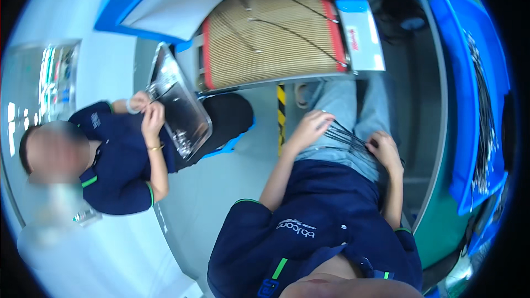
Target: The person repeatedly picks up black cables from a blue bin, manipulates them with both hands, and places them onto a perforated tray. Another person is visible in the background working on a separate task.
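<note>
A bundle of thin black cables (346, 136) stretches across my lap between my two hands. My left hand (312, 128) is closed round one end of the bundle. At the other end, the fingers of my right hand (384, 148) are pinched on the same cables, lower and nearer to my body. The cable ends are partly hidden by my fingers. Beyond my knees, a tan ribbed conveyor belt (265, 66) with red edges carries several loose cables, among them a dark curved cable (301, 35) lying slantwise.
On the right, a blue bin (461, 149) holds many black cables (483, 116) with shiny ends. A blue-framed machine opening (359, 5) stands over the belt. To the left, a seated co-worker (118, 154) handles something thin above a metal tray (201, 124). Yellow-black tape (281, 110) marks the floor.
</note>
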Available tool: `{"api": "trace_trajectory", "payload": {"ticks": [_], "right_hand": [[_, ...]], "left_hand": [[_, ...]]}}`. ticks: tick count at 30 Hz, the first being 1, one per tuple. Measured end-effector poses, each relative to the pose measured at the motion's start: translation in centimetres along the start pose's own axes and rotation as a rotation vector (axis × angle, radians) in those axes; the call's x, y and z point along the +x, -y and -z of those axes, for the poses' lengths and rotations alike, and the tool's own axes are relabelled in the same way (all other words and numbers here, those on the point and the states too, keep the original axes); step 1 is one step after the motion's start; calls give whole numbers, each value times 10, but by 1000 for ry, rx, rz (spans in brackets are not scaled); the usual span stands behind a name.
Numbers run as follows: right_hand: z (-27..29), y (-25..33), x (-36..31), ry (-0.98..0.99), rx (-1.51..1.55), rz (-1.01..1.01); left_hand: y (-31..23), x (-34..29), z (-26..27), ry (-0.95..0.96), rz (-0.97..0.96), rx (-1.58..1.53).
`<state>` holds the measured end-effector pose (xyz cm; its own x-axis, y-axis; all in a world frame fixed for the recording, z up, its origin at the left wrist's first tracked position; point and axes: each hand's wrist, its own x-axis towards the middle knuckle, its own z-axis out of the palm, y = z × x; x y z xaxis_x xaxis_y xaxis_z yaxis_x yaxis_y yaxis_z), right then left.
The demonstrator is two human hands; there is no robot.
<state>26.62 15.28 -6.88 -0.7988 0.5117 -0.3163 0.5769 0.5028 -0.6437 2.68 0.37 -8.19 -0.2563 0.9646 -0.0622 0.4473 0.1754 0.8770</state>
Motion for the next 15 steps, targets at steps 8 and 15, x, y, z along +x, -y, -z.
{"api": "trace_trajectory", "payload": {"ticks": [8,15], "right_hand": [[14,4,-5,-85,332,16],[24,-5,-10,-151,345,-19]], "left_hand": [[5,-10,-16,15,-74,188],[-10,-3,-12,28,-116,108]]}}
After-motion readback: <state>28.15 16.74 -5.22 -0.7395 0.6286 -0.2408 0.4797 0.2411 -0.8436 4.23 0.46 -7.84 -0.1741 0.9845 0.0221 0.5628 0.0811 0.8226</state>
